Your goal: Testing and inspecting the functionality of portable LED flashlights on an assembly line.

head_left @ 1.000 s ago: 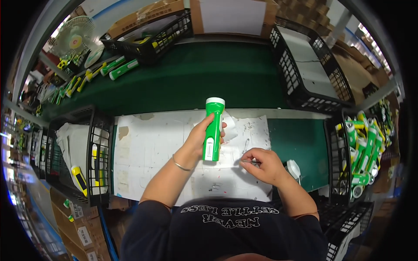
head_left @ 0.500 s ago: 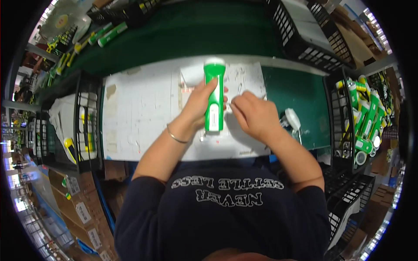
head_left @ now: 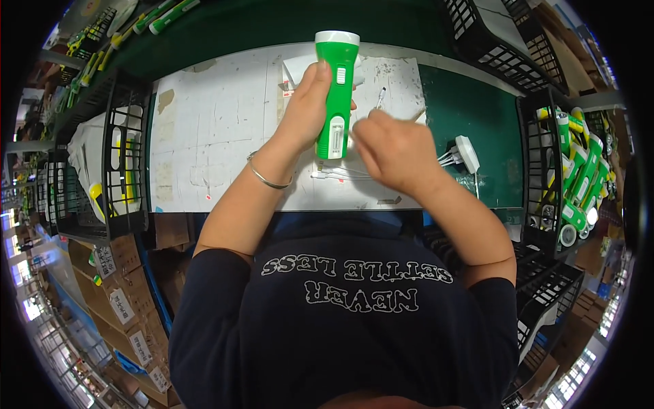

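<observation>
A green flashlight [head_left: 336,102] with a white head rim and a white slide switch stands out over the worktable, its head pointing away from me. My left hand [head_left: 305,112] is wrapped round its left side, thumb along the body near the switch. Close to the flashlight's lower right side, my right hand [head_left: 395,150] is closed with fingers curled; whatever they pinch is hidden. White cables [head_left: 351,175] lie on the table below and behind the right hand. They run to a white charging block [head_left: 467,154] on the right.
White paper sheeting [head_left: 204,136] covers the green table's middle. Black crates stand either side: the left crate [head_left: 109,153] has yellow-and-white pieces, and green and yellow flashlights [head_left: 579,177] fill the right one. Another black crate [head_left: 487,41] sits at the back right.
The view has shifted, so the table sits higher in the picture. The flashlight looks larger, and its slide switch now shows beside my left thumb. My right hand stays close to its lower end.
</observation>
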`<control>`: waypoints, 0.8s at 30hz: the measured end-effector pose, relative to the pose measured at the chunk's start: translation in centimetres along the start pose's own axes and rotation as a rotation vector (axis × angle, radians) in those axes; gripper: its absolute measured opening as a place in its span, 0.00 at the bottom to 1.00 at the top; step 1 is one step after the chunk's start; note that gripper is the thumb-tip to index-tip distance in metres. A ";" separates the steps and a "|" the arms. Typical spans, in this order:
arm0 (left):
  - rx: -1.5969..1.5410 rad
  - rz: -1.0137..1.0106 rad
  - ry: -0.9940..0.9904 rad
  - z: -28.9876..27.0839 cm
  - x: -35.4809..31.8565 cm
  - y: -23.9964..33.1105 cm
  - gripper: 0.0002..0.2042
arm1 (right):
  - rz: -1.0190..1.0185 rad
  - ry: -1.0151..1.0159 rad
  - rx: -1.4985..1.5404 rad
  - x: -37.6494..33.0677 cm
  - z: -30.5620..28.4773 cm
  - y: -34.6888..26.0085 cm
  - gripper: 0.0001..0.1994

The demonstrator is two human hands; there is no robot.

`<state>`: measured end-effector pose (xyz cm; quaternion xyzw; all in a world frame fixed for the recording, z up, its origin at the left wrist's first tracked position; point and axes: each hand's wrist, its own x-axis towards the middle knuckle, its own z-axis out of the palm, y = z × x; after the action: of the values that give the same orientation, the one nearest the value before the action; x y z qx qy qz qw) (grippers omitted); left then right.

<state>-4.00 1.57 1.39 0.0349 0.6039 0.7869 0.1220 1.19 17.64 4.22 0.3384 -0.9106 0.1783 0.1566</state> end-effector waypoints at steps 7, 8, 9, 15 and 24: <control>-0.086 -0.022 0.062 -0.2 -0.1 -0.8 0.24 | -0.219 -0.141 0.075 -0.8 0.2 -1.3 0.06; -0.147 -0.074 0.102 -0.6 0.2 0.0 0.25 | -0.257 -0.333 0.168 -2.0 0.1 -2.3 0.07; -0.186 -0.025 0.154 -0.8 0.5 0.4 0.27 | -0.296 -0.301 0.206 -2.6 -0.2 -3.0 0.07; -0.094 -0.010 0.065 0.0 -0.7 0.1 0.24 | -0.054 0.062 0.003 0.5 -0.8 -0.6 0.06; -0.057 0.133 -0.017 -1.3 0.0 -1.3 0.23 | -0.210 -0.206 0.078 -0.7 -0.9 -1.6 0.06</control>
<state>-4.04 0.61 -0.23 0.0782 0.5763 0.8100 0.0755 2.92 17.33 5.05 0.4540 -0.8739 0.1605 0.0668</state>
